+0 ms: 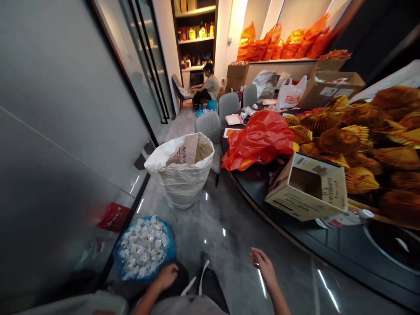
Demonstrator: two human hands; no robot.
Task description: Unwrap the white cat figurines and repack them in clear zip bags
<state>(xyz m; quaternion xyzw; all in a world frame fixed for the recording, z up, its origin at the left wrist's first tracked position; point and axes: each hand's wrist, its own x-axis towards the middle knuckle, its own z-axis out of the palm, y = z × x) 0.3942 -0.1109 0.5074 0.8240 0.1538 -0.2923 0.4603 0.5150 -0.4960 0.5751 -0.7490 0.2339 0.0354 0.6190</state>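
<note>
My left hand (167, 275) is curled at the rim of a blue bag (143, 249) full of small white wrapped pieces on the floor; what its fingers hold, if anything, is hidden. My right hand (263, 264) hovers over the grey floor with fingers loosely spread and nothing in it, just short of the dark round table's edge (328, 258). My dark shoe (205, 262) and leg lie between the hands.
A white woven sack (182, 168) stands open on the floor ahead. On the table lie an empty cardboard box (308, 186) on its side, a red plastic bag (259, 140) and several golden folded paper fans (361, 144). Grey chairs (210, 127) stand beyond; a person sits far back (208, 87).
</note>
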